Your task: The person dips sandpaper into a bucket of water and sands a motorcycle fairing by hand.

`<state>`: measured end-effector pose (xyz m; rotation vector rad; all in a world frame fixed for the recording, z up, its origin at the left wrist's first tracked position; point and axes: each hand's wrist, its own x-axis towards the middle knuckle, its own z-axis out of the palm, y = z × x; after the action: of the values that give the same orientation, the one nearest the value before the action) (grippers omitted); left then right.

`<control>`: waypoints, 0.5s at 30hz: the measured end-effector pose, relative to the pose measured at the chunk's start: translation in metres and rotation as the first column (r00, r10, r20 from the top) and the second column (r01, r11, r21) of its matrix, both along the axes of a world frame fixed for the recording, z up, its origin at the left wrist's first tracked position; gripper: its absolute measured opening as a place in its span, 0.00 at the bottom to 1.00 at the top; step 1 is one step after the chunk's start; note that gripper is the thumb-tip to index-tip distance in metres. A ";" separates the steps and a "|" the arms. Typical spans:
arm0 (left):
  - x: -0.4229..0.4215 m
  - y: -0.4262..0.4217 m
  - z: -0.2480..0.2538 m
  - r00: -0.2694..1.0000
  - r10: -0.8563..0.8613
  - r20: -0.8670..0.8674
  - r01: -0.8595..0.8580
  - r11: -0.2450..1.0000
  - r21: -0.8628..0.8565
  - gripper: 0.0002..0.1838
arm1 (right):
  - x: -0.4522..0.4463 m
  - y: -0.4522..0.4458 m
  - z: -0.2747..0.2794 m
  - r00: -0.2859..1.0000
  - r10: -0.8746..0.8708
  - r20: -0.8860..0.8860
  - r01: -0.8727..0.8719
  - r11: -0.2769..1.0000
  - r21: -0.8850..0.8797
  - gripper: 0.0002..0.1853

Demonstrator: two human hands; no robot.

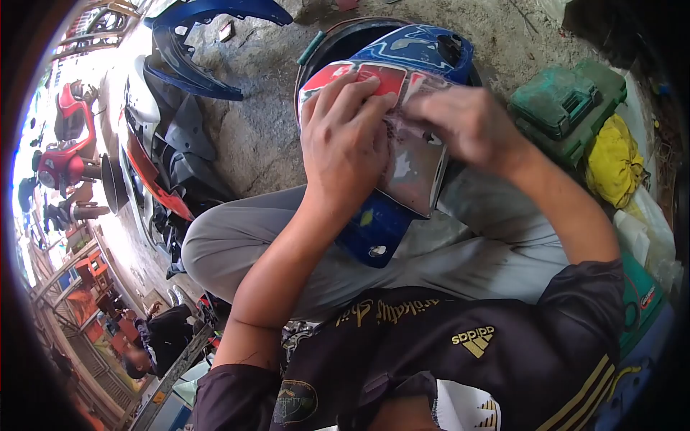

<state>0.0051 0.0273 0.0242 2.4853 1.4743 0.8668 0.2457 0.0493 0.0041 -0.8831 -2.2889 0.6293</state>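
A panel with red, white and worn grey patches [413, 161] lies across a blue panel [370, 233] over my lap. My left hand [345, 133] rests on its upper left part, fingers bent and pressed on the red area. My right hand [467, 126] is at the panel's upper right, fingers curled and blurred by motion; whatever they hold, if anything, is hidden. Beyond my hands, a blue painted part with white lines [413, 50] sits over a dark round tub [330, 54].
Green cases [553, 100] and a yellow bag [614, 158] are at the right. A blue curved fairing [190, 61] lies at the upper left, above black and red panels [154, 172]. Another person [162, 334] is at the lower left, near a red motorcycle [65, 169].
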 end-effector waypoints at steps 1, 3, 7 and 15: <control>0.000 0.002 -0.001 1.000 0.000 -0.001 0.000 1.000 0.001 0.21 | 0.001 0.002 -0.002 0.999 -0.039 0.008 0.039 0.999 0.019 0.10; 0.002 0.001 -0.002 1.000 0.002 0.002 -0.002 1.000 -0.003 0.21 | 0.002 0.009 -0.007 0.993 -0.116 0.020 0.115 0.992 0.055 0.11; 0.000 0.003 -0.001 1.000 0.004 0.000 -0.004 1.000 -0.001 0.21 | -0.002 0.000 0.004 0.999 -0.009 0.040 0.007 0.998 0.059 0.09; -0.002 0.003 -0.003 1.000 0.000 0.018 0.000 1.000 0.007 0.20 | -0.002 0.009 -0.011 0.976 -0.204 0.072 0.191 0.968 0.162 0.08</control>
<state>0.0031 0.0301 0.0211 2.4758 1.4682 0.8937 0.2433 0.0579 -0.0064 -1.0645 -2.2544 0.3268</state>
